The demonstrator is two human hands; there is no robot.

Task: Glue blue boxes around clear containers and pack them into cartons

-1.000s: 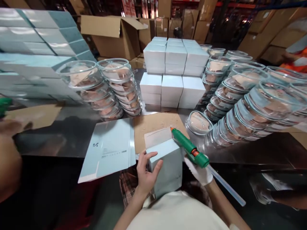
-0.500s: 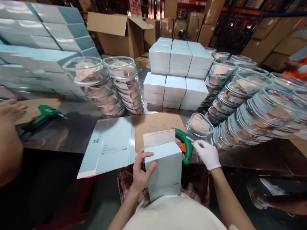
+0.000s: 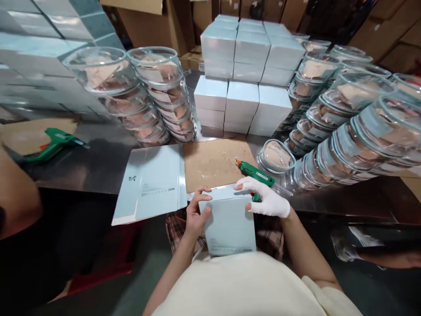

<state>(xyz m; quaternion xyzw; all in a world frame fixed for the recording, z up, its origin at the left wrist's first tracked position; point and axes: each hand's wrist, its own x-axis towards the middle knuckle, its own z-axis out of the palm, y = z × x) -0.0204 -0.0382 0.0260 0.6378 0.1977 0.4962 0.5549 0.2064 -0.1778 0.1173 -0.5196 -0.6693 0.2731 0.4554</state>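
A pale blue box (image 3: 229, 224) stands against my body at the table's near edge. My left hand (image 3: 196, 215) is wrapped round its left side. My right hand (image 3: 264, 198), in a white glove, lies on the box's top right corner, fingers pressing the lid flap down. A green glue gun (image 3: 255, 173) lies on the table just behind that hand, its orange tip on a brown cardboard sheet (image 3: 213, 163).
A flat unfolded blue carton (image 3: 151, 183) lies left of the cardboard. Stacks of clear lidded bowls (image 3: 154, 94) stand left and right (image 3: 348, 131), blue boxes (image 3: 241, 94) behind. Another person's arm (image 3: 16, 197) and a second glue gun (image 3: 54, 142) are at the left.
My right hand set the glue gun down on the table and moved onto the box's top. The open flap has been folded shut. The view tilted down.
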